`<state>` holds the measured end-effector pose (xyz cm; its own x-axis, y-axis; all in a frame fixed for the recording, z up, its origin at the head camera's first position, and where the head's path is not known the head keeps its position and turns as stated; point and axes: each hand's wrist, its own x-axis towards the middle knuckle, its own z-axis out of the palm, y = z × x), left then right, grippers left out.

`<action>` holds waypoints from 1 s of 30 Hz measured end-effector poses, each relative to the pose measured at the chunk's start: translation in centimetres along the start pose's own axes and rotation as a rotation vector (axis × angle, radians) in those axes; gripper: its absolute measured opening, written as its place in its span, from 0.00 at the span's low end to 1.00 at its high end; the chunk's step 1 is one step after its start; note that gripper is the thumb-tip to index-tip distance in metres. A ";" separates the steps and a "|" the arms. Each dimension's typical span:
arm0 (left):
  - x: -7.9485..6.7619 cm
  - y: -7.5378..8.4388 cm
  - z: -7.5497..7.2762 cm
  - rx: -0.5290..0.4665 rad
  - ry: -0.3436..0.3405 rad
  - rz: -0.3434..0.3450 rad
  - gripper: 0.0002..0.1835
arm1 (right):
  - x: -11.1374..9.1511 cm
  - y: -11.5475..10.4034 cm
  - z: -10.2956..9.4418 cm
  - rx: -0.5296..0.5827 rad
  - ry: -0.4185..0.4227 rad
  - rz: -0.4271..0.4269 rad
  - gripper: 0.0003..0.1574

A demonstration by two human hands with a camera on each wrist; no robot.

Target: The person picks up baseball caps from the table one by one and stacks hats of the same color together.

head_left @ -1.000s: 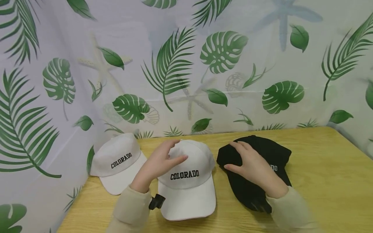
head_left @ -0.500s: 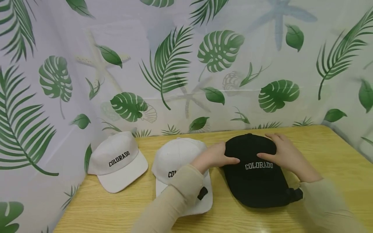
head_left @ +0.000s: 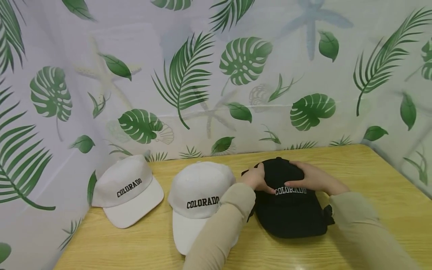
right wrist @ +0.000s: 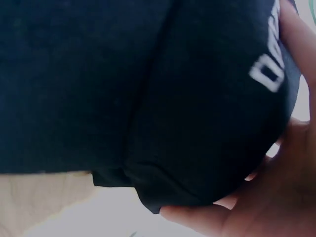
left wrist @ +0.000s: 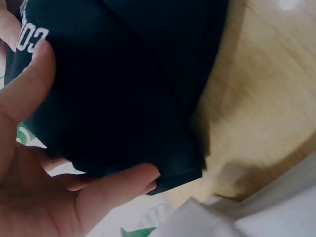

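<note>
A black baseball cap (head_left: 287,213) with white COLORADO lettering sits on the right part of the table, its brim toward me. My left hand (head_left: 255,177) grips the left side of its crown, thumb on the front by the lettering and fingers around the side and back. On the other side my right hand (head_left: 315,177) holds the crown the same way, its thumb just above the lettering. Both wrist views show the dark cloth between thumb and fingers. Left of it is a white COLORADO cap (head_left: 202,180), partly covered by my left sleeve.
A second white COLORADO cap (head_left: 129,187) lies at the far left, angled to the right. All the caps are on a yellow wooden table (head_left: 364,176). A leaf-printed cloth (head_left: 202,93) hangs behind the table and at its sides.
My left hand has left the middle white cap and gone right to the black one. My right hand shifted to that cap's right side. The black cap turned so its lettering faces me.
</note>
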<state>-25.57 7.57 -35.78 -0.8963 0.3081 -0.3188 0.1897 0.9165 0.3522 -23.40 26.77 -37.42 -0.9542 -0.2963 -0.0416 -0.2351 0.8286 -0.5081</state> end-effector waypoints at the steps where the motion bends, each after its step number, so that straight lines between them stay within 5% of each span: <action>1: 0.1 0.0 0.2 -0.007 -0.001 0.004 0.49 | 0.0 0.0 0.2 -0.001 0.002 0.002 0.57; 8: 0.3 -0.1 0.7 -0.014 0.015 -0.023 0.50 | 0.1 -0.1 0.4 0.024 0.045 -0.031 0.56; 15: -1.6 -0.7 1.0 0.068 -0.088 -0.089 0.52 | -3.0 0.5 -1.2 0.419 -0.026 0.210 0.56; 22: -3.4 -1.7 1.4 -0.173 -0.271 -0.064 0.51 | -5.7 2.3 -0.8 0.637 -0.162 0.343 0.55; 30: -3.7 -1.9 2.1 -0.345 -0.297 -0.092 0.51 | -6.3 2.7 1.4 0.706 -0.176 0.353 0.48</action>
<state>-21.76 5.19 -37.13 -0.7403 0.3352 -0.5827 -0.0746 0.8205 0.5667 -17.72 30.18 -39.70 -0.8934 -0.1923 -0.4060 0.3031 0.4089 -0.8607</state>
